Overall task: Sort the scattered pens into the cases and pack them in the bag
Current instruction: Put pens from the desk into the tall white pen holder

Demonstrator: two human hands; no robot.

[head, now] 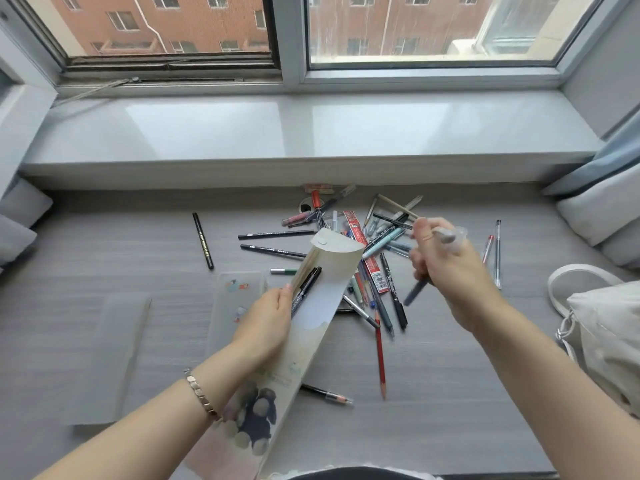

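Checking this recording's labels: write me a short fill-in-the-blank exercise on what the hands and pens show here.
The left hand holds the cream case, its flap ____.
The pens inside it are ____.
The right hand grips several ____.
The white bag lies on the ____ side of the desk.
Missing words: open; black; pens; right.

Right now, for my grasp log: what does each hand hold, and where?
The left hand grips the open pen case at its middle; right hand clasps a grey pen and a dark pen mid-barrel.
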